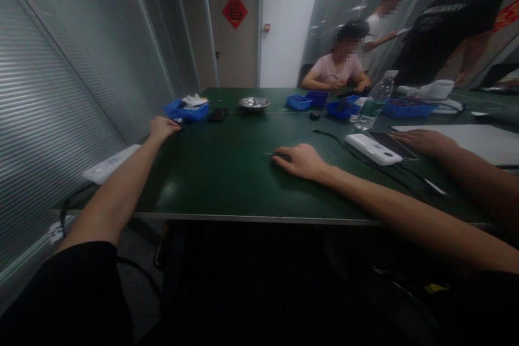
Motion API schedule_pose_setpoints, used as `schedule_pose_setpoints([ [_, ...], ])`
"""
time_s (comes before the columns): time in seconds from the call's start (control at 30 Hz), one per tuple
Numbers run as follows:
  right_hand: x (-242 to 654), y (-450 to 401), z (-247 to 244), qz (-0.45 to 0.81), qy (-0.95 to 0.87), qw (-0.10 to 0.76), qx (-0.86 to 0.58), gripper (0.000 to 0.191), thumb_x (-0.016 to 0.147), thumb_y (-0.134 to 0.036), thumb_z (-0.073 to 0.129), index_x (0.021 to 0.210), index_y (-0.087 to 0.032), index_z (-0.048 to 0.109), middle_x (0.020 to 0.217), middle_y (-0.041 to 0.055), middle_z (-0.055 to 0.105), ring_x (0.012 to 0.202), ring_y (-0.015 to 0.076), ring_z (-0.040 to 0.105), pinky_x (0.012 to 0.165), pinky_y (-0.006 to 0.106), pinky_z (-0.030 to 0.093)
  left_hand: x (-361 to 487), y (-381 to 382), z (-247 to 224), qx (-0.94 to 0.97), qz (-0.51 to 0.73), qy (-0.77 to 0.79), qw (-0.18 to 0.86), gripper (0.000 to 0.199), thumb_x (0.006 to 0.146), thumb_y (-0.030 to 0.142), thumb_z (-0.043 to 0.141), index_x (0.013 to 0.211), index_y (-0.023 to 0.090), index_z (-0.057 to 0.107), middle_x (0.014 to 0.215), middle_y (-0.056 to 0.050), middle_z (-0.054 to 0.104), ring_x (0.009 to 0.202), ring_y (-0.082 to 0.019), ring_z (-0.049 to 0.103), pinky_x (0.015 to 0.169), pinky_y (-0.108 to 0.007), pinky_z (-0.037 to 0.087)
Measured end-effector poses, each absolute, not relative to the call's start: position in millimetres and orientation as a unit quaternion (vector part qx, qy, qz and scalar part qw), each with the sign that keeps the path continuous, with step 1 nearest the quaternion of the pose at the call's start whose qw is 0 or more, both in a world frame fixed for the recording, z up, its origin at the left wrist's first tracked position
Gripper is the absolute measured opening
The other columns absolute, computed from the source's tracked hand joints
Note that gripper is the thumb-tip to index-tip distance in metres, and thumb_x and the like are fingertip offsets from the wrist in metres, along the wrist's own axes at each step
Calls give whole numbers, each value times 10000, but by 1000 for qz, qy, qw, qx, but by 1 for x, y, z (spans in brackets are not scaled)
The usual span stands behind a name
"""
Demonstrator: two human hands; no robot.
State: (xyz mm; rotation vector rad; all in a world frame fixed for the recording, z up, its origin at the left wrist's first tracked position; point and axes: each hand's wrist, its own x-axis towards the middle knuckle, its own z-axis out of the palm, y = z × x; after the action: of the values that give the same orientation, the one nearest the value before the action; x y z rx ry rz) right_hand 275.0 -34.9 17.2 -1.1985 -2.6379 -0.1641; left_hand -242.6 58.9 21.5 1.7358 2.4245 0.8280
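Note:
At the left edge of the green table (227,173), my left hand (162,128) is closed in a pinch just in front of a blue basket (187,113) with white and dark items in it. A small whitish bit shows by its fingertips; what they hold is too small to name. My right hand (304,162) rests on the tabletop near the middle, its fingers closed around a small dark-handled tool (281,156). A thin metal tip points left from it. A steel bowl (254,105) stands farther back, and a dark phone (218,114) lies beside the blue basket.
Right of my right hand lie a white power bank (373,149), a black cable (330,137) and another person's hand (425,141). A water bottle (372,105) and several blue baskets (299,102) stand behind. A person (338,67) sits opposite; others stand at the right.

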Motion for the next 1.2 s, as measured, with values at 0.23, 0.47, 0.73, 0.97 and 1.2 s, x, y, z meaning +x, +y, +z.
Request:
schedule_pose_setpoints([
  [0.23,276,-33,16,-59,-904,115,-408,526,1052,-560,416,1321,-223,717,939,76,798,739,207,698,703,304,457,-239,60,19,642,201,739,-38,136,878,143,750,997,78,769,790,-7,726,846,-160,589,865,-245,416],
  [0.47,277,-32,14,-68,-907,119,-398,524,1052,-559,405,1315,-233,720,936,79,797,741,217,702,697,314,449,-235,62,15,685,169,704,-83,202,891,307,672,971,176,804,973,-108,784,988,-280,672,929,-364,472],
  [0.73,275,-35,17,-56,-906,113,-405,536,1050,-558,408,1337,-224,713,924,84,798,739,216,704,703,311,441,-145,60,8,800,286,519,92,265,875,369,726,1065,210,822,1084,-86,801,1032,-269,720,985,-414,518],
  [0.97,274,-36,18,-68,-903,104,-411,541,1054,-563,393,1357,-235,699,979,93,803,802,236,719,711,317,436,-33,18,4,880,301,301,209,271,917,375,731,1135,244,823,1145,-69,799,1068,-236,740,1009,-382,536],
  [1.2,277,-36,17,-68,-908,119,-397,533,1055,-553,400,1327,-224,719,915,85,798,747,221,703,688,310,416,-14,-4,4,883,309,284,211,229,930,356,728,1061,191,817,1084,-87,797,990,-221,741,929,-366,552],
])
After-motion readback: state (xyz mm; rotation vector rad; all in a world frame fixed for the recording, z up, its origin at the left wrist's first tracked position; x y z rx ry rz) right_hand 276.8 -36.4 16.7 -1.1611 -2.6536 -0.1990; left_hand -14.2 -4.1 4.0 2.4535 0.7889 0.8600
